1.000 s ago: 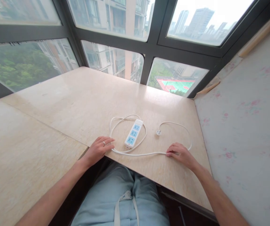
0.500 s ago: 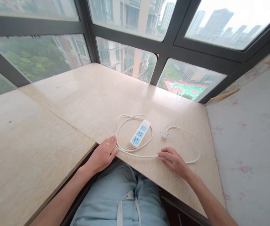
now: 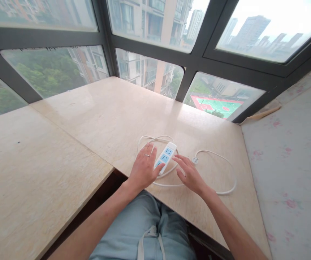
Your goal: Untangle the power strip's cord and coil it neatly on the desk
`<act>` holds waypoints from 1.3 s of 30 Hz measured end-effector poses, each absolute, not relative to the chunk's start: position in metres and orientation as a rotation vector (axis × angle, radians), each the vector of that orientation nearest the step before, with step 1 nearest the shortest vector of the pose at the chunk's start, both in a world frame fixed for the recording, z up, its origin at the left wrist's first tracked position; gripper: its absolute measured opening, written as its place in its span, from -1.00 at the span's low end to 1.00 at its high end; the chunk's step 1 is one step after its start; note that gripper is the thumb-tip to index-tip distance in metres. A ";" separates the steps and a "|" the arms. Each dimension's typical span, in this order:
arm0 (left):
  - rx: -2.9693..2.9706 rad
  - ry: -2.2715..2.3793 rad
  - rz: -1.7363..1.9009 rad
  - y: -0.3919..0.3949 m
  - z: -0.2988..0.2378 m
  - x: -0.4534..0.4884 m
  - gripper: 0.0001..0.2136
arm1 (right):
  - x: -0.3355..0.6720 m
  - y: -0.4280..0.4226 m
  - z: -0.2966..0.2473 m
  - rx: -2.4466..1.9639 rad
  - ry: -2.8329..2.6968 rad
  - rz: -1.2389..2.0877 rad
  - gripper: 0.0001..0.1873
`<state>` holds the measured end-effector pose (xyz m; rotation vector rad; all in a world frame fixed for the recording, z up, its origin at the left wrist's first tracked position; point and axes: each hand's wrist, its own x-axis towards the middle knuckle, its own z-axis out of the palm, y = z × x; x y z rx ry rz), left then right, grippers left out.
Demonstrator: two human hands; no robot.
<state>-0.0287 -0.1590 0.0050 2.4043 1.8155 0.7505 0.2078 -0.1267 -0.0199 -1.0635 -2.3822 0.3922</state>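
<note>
**Left hand (image 3: 143,167) and right hand (image 3: 189,174) frame a power strip (image 3: 165,157)**

Head view: The power strip lies face up close to the near edge of the counter (image 3: 103,119), its far end angled toward the right corner by the windows (image 3: 227,97). The left hand is at its left side, fingers slightly spread, thumb across the nearest socket; whether it presses down, I cannot tell. The right hand is just beside the opposite side, fingers loosely bent and thumb apart, pinching nothing visible; contact is unclear. The white cable (image 3: 224,193) loops around the strip, then runs toward the counter's right edge along the papered wall (image 3: 288,173) and curves back to the plug (image 3: 195,160), just beyond the right fingertips.

The step in hand looks like positioning both hands around the strip. A firm hold would call for fingers closing on both long sides, clear of the loop.
</note>
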 end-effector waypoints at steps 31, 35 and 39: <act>2.395 1.708 0.491 -0.126 -0.021 0.059 -0.81 | 0.300 -0.176 -0.019 -1.294 -2.471 0.307 -0.50; 2.546 1.418 0.458 -0.124 -0.017 0.052 -0.82 | 0.309 -0.189 -0.022 -1.349 -2.391 0.431 -0.76; 2.698 1.026 0.335 -0.119 -0.010 0.043 -0.83 | 0.316 -0.193 -0.018 -1.358 -2.418 0.502 -0.83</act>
